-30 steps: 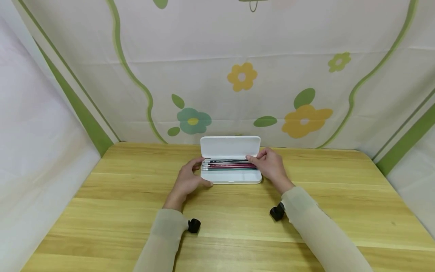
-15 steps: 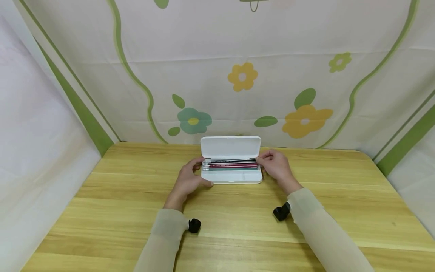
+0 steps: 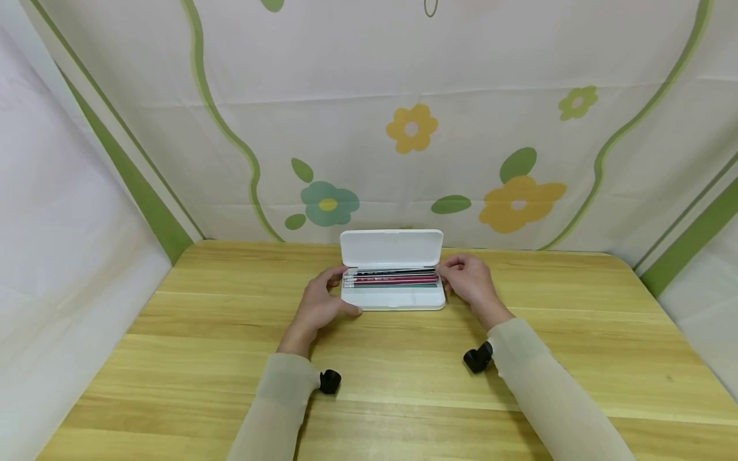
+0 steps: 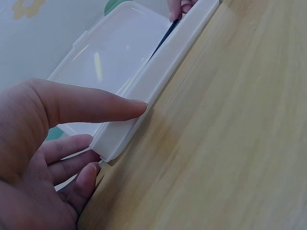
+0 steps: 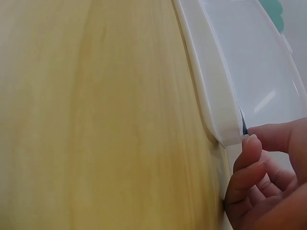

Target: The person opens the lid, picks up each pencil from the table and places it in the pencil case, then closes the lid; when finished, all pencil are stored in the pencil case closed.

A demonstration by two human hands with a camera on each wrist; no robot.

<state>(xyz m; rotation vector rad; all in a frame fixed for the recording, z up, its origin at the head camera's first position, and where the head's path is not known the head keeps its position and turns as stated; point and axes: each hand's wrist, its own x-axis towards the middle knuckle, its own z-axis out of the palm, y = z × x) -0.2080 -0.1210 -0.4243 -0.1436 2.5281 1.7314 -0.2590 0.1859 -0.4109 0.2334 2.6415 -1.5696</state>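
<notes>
A white pencil case (image 3: pixel 393 299) lies on the wooden table with its lid (image 3: pixel 392 248) raised at the back. Several pencils (image 3: pixel 392 280), black, red and green, lie side by side in it, their erasers to the left. My left hand (image 3: pixel 320 301) holds the case's left end, thumb along the front wall and fingers round the far side. At the right end, my right hand (image 3: pixel 468 280) pinches the end of a dark pencil (image 4: pixel 164 38) between thumb and forefinger. In the right wrist view, only a short bit of this dark pencil (image 5: pixel 244 125) shows above the rim.
The wooden table (image 3: pixel 380 397) stretches around the case on both sides and in front. Close behind the raised lid hangs a pale flowered curtain (image 3: pixel 346 141). A black wrist camera (image 3: pixel 330 382) sits below the left hand, another camera (image 3: pixel 478 358) below the right.
My right hand has moved a little right, from over the pencils to their ends at the case's right edge. The left hand keeps its hold on the case.
</notes>
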